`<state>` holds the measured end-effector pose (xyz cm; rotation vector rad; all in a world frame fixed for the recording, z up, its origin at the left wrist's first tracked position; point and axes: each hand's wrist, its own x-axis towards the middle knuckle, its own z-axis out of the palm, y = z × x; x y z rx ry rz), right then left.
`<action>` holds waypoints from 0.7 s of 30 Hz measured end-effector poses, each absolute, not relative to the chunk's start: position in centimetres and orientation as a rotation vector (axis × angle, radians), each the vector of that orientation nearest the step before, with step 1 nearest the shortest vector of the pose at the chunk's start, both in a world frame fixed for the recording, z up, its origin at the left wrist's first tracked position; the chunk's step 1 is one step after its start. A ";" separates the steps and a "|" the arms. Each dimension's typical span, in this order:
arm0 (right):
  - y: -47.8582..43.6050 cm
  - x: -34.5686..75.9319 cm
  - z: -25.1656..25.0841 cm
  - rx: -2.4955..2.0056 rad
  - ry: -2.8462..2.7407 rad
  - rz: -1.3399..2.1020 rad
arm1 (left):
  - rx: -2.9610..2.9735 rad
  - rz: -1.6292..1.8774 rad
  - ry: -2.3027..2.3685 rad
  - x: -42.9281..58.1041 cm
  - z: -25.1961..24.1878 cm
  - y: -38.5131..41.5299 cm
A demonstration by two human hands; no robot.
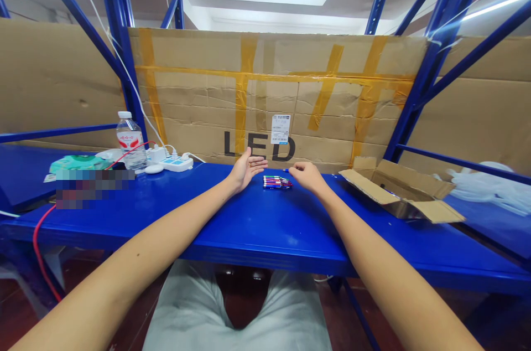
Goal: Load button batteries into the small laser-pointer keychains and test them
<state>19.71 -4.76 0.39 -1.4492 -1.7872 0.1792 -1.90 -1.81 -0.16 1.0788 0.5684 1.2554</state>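
A row of several shiny, differently coloured pens (pixel 277 182) lies side by side on the blue table, between my two hands. My left hand (pixel 245 170) is open just left of the pens, fingers stretched out toward the right and palm turned inward. On the other side, my right hand (pixel 306 175) is closed with fingers pinched around a blue pen (pixel 286 170). The tip of that pen points left, just behind the row; the rest of it is hidden by my fingers.
An open cardboard box (pixel 398 187) stands on the right. At the left are a water bottle (pixel 131 143), a power strip (pixel 176 163), a green packet (pixel 78 163) and a red cable (pixel 39 240). A tall cardboard sheet (pixel 199 102) closes off the back between blue posts.
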 end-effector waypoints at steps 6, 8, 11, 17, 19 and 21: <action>-5.0 19.5 0.5 -1.446 -1.823 0.251 | 1.068 1.258 0.567 -1.9 -0.1 -1.9; -5.0 19.4 0.5 -1.444 -1.831 0.250 | 1.064 1.266 0.571 -1.8 0.0 -2.1; -5.1 19.4 0.5 -1.453 -1.833 0.255 | 1.058 1.269 0.569 -1.7 0.1 -2.2; -5.0 19.5 0.5 -1.423 -1.812 0.238 | 1.072 1.259 0.565 -1.8 0.0 -2.1; -5.0 19.5 0.6 -1.408 -1.804 0.234 | 1.074 1.250 0.564 -1.9 0.0 -2.1; -5.0 19.5 0.6 -1.402 -1.805 0.235 | 1.077 1.243 0.566 -1.9 0.0 -2.1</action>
